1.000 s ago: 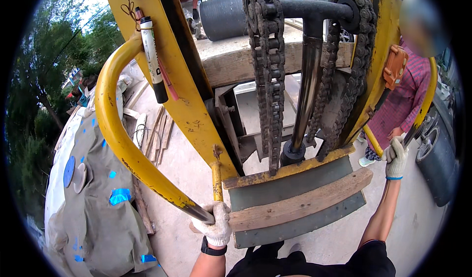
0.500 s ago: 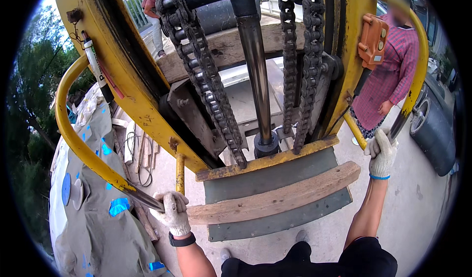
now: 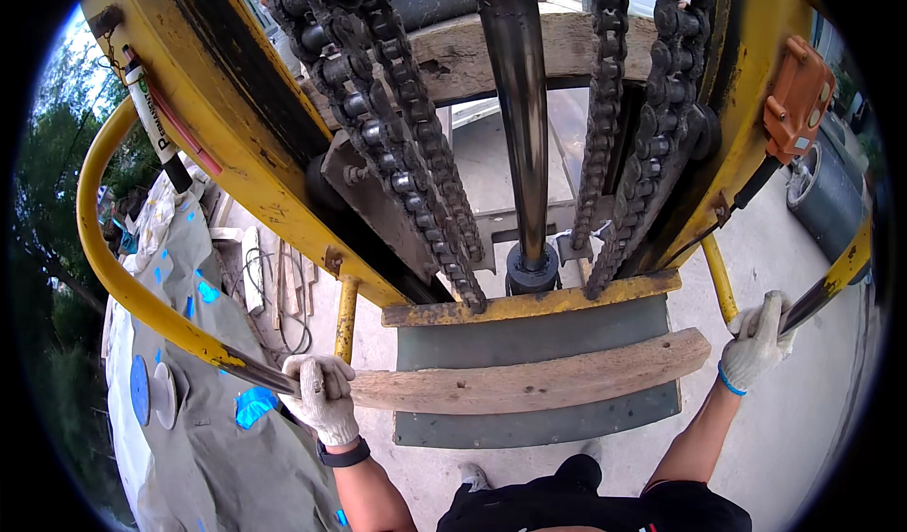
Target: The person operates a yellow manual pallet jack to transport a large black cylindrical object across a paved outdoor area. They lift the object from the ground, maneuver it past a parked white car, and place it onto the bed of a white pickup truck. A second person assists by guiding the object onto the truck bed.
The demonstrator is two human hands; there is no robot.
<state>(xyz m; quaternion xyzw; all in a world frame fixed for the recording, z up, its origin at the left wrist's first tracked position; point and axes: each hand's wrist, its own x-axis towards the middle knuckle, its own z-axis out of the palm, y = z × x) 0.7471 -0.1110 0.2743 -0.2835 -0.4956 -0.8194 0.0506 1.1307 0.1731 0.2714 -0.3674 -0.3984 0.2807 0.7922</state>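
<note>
My left hand [image 3: 324,398], in a white knitted glove, is closed round the worn metal lower end of the curved yellow left handle [image 3: 106,248] of a lift truck. My right hand [image 3: 759,341], gloved the same way, grips the lower end of the yellow right handle [image 3: 831,277]. Between my hands a wooden plank [image 3: 529,386] lies across a dark grey-green panel [image 3: 539,428] at the foot of the mast. Greasy lifting chains [image 3: 652,154] and a shiny hydraulic ram [image 3: 529,126] stand inside the yellow mast frame [image 3: 241,154].
An orange push-button control box [image 3: 798,102] hangs on the right mast post, a white marker [image 3: 151,111] on the left. At left lies a grey tarp [image 3: 227,475] with blue patches, beside timber strips [image 3: 283,282]. A dark roll [image 3: 827,201] rests at right; a beam [image 3: 557,55] lies beyond the mast.
The mast fills more of the view and the chains look nearer. The two people seen earlier beyond the machine are out of view. Both my hands stay on the handles.
</note>
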